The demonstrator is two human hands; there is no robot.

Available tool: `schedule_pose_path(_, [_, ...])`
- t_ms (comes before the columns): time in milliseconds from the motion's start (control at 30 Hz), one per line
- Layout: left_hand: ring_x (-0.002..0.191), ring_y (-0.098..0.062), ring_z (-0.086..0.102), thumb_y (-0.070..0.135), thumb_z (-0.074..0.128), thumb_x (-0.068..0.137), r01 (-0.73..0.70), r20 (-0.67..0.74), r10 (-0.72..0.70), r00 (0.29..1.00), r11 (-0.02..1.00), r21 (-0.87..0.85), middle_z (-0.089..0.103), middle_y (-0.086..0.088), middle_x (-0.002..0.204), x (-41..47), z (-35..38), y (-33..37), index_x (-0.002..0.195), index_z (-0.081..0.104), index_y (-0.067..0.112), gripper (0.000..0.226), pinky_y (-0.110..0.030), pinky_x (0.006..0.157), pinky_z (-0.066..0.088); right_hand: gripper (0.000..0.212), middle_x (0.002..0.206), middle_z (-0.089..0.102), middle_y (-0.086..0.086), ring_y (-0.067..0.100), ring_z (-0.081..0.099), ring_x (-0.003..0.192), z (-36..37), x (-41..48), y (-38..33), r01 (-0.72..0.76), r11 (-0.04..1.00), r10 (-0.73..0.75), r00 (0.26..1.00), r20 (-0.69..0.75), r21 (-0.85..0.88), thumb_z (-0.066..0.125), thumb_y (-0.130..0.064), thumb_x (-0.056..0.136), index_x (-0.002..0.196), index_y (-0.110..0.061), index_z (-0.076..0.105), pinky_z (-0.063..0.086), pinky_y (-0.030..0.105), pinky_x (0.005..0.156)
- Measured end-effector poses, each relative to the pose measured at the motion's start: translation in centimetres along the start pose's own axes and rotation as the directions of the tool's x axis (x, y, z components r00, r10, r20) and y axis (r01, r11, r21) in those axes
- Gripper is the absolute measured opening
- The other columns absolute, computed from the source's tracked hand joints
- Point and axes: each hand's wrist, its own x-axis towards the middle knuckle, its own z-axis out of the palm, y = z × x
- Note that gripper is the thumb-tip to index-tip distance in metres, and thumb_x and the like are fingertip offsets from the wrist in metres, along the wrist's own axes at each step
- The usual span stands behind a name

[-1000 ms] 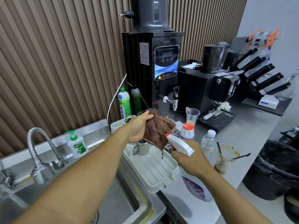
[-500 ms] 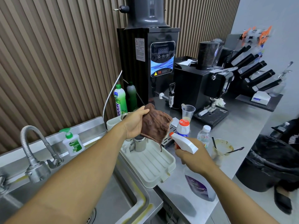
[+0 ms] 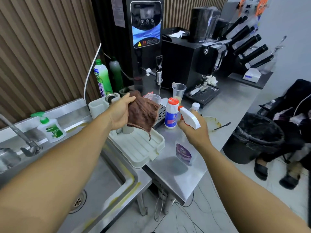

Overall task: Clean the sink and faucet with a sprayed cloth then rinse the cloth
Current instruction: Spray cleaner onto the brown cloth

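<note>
My left hand (image 3: 120, 113) pinches the cloth (image 3: 143, 115) up just left of my right hand (image 3: 195, 133), which grips the sprayer (image 3: 191, 118), so I should aim it square at the hanging cloth and squeeze short bursts, sparing the worktop (image 3: 227, 105).

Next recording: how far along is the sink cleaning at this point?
Done: both tools are picked up. In hand: the left hand holds the brown cloth up, and the right hand grips the spray bottle, nozzle aimed at it. Left: wiping the sink, which shows yellowish streaks, and the faucet, then rinsing the cloth.
</note>
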Motion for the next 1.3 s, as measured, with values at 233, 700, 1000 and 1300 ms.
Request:
schedule_pose_path(233, [0.121,-0.023,0.065,0.023,0.043,0.107,0.032,-0.063,-0.033,0.997,0.999,-0.024,0.06,-0.005,0.143,-0.7,-0.4,-1.6,0.153,0.036,0.021,0.046,-0.045,0.096,0.055,0.023,0.088,0.071,-0.007,-0.003,0.062,0.074,0.2,0.9,2.0,-0.174,0.959,0.181,0.983,-0.014,0.222,0.085,-0.026,0.08,0.093,-0.035,0.07,0.052,0.03,0.073])
schedule_pose_path(700, [0.1,-0.021,0.069,0.017,0.037,0.108,-0.029,-0.179,0.019,0.984,0.998,-0.052,0.072,-0.005,0.112,-2.8,0.7,-2.3,0.117,0.061,0.023,0.026,-0.04,0.091,0.055,0.046,0.111,0.067,-0.013,0.006,0.065,0.099,-0.5,0.2,4.9,-0.182,0.975,0.168,0.979,0.113,0.13,0.078,-0.03,0.087,0.128,-0.029,0.057,0.05,0.027,0.085])
schedule_pose_path(1000, [0.106,-0.024,0.069,0.018,0.038,0.108,-0.04,-0.199,0.014,0.98,0.991,-0.128,0.071,-0.008,0.121,-3.3,2.0,-3.5,0.129,0.057,0.02,0.028,-0.043,0.096,0.053,0.032,0.111,0.059,-0.009,0.016,0.056,0.102,-1.4,-3.9,5.9,-0.058,0.988,0.034,0.986,-0.162,-0.145,0.067,-0.035,0.094,0.123,-0.024,0.06,0.049,0.035,0.083])
schedule_pose_path(1300, [0.117,-0.029,0.065,0.017,0.038,0.108,-0.091,-0.201,0.056,0.978,0.981,-0.17,0.065,-0.014,0.133,-7.1,2.3,-3.7,0.129,0.058,0.018,0.029,-0.045,0.1,0.052,0.03,0.091,0.066,-0.017,0.003,0.06,0.088,3.5,-5.8,-3.8,-0.289,0.944,0.239,0.93,0.28,0.156,0.047,-0.057,0.099,0.083,-0.037,0.062,0.046,0.029,0.083])
